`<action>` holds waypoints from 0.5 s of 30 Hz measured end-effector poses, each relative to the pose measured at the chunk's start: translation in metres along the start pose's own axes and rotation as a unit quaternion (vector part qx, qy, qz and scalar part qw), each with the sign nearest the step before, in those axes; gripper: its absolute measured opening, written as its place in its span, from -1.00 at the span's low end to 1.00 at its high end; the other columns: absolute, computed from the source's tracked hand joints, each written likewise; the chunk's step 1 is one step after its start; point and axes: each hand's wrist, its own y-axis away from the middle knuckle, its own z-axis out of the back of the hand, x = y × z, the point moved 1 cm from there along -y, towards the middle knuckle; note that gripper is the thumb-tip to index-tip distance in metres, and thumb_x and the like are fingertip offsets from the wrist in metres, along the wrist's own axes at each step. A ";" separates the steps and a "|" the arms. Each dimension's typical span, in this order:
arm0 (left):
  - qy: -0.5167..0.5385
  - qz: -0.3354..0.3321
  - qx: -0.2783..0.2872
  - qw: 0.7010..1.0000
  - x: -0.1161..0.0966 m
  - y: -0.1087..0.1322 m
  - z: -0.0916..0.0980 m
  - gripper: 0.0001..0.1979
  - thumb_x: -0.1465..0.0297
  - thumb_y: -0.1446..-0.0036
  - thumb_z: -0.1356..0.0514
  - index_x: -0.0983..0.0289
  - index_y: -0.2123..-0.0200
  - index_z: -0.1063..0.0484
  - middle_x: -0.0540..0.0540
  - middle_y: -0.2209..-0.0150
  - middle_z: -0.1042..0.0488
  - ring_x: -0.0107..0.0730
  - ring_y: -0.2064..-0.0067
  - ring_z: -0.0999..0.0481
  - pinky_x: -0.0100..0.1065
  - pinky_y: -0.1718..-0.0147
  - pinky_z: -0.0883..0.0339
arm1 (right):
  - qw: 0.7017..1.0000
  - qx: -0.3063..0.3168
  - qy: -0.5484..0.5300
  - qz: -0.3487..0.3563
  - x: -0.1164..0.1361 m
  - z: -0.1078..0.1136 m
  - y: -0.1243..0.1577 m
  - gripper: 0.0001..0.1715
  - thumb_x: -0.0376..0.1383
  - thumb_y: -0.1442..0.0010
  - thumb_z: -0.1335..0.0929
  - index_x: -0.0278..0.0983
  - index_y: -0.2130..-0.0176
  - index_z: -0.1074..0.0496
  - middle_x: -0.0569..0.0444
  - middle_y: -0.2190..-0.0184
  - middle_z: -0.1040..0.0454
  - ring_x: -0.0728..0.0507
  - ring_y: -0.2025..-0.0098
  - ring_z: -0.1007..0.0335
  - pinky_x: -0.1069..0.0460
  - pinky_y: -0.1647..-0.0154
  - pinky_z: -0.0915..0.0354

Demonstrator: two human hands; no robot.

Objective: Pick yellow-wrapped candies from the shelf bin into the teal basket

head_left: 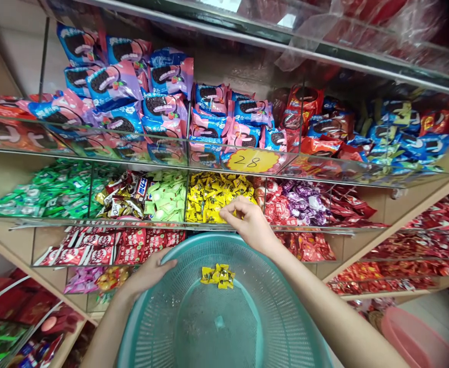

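Observation:
My left hand (pixel 151 271) grips the left rim of a green plastic basket (pixel 286 286), thumb over the edge. Several yellow-wrapped candies (pixel 217 276) lie together on the far side of the basket's bottom. Above the far rim, my right hand (pixel 249 221) reaches to the front of a shelf compartment heaped with yellow candies (pixel 209 191). Its fingers are drawn together in a pinch in front of the heap. Whether a candy is between the fingertips cannot be made out.
Glass dividers separate green-wrapped candies (pixel 59 189), pale green ones (pixel 166 197) and purple ones (pixel 305 199). A glass shelf edge with a yellow price tag (pixel 253 160) runs above, fronting cookie packs (pixel 113 84). Red packets (pixel 143 245) fill a lower shelf. A pink basket (pixel 408 337) stands lower right.

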 end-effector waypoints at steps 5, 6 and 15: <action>-0.011 -0.007 0.016 1.000 0.000 -0.001 0.000 -0.37 0.04 0.03 -0.23 0.28 -0.05 -0.37 0.14 0.07 -0.54 -0.10 0.06 -0.50 -0.20 0.09 -0.38 | 0.985 0.170 -0.015 -0.006 -0.006 -0.017 0.039 -0.86 -0.31 -0.17 -0.32 -0.27 0.40 -0.46 0.12 0.40 -0.38 -0.01 0.33 -0.28 0.06 0.28 -0.17; -0.016 -0.011 0.014 1.000 0.000 -0.001 0.000 -0.38 0.04 0.03 -0.23 0.28 -0.04 -0.38 0.14 0.08 -0.55 -0.10 0.06 -0.49 -0.20 0.09 -0.38 | 0.978 0.205 0.011 -0.019 -0.016 -0.026 0.046 -0.86 -0.32 -0.17 -0.31 -0.27 0.39 -0.46 0.12 0.41 -0.37 -0.01 0.34 -0.28 0.08 0.30 -0.16; -0.015 0.005 0.006 1.000 0.000 0.001 -0.001 -0.30 0.01 0.03 -0.22 0.35 -0.08 -0.33 0.22 0.02 -0.51 -0.08 0.04 -0.49 -0.20 0.12 -0.40 | 0.919 0.350 0.162 -0.088 -0.095 -0.080 0.061 -0.87 -0.36 -0.12 -0.30 -0.28 0.37 -0.47 0.03 0.31 -0.47 -0.04 0.27 -0.34 0.08 0.26 -0.17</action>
